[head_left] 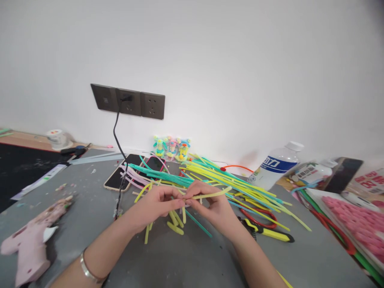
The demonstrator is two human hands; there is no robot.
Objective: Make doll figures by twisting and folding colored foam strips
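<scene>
Fingertips meeting, my left hand (151, 207) and my right hand (213, 205) both pinch a pale yellow pipe cleaner (221, 193). One end of it sticks out to the right past my right fingers; its middle is hidden between the fingertips. Under my hands, several short yellow pipe cleaner pieces (175, 228) lie on or just above the grey table. A thin teal pipe cleaner (199, 225) slants out below my right hand. Behind my hands spread long yellow pipe cleaners (237, 184) and a teal bundle (162, 175).
Three small fuzzy figures (171, 149) stand at the wall. Phones (120, 176) lie at the back left, a pink glue gun (31, 244) nearer. To the right are a yellow-and-black handled tool (274, 234), a bottle (277, 164) and a pink-filled tray (357, 224). A black cable (115, 130) hangs from the socket.
</scene>
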